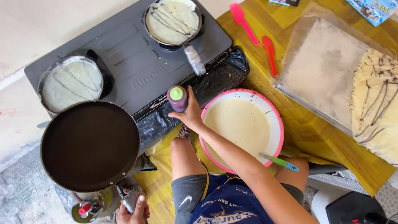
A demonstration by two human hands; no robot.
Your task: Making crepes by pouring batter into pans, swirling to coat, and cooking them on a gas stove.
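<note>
At the bottom of the frame, left of centre, my left hand [133,210] is closed around the wrapped handle of the large round black non-stick pan [90,145], which sits empty and level at lower left above a small gas canister with a red valve [86,208]; the grip at the handle's end keeps my fingers away from the pan's rim. My right arm crosses the lower centre of the frame over my knees, and my right hand [190,114] is wrapped around the purple squeeze bottle with a green cap [177,98], held upright near the frame's centre, just beside the front edge of the stove. Directly right of that hand stands the pink-rimmed round bowl of pale batter [243,128], within arm's reach, with a green-handled ladle [280,162] resting against its lower right rim so that the handle stays out of the batter. Beyond the bottle, the dark grey two-burner gas stove [132,58] fills the upper left, its front draped in black plastic sheeting [215,79]. Two small round pans of pale crepe with dark drizzle lines [173,20] occupy the burners, one at left, one at top centre. On the yellow wooden table [306,132] at upper right lie two pink spatulas [248,25] and a plastic-covered board [323,66], with a finished drizzled crepe [377,103] at the right edge.
</note>
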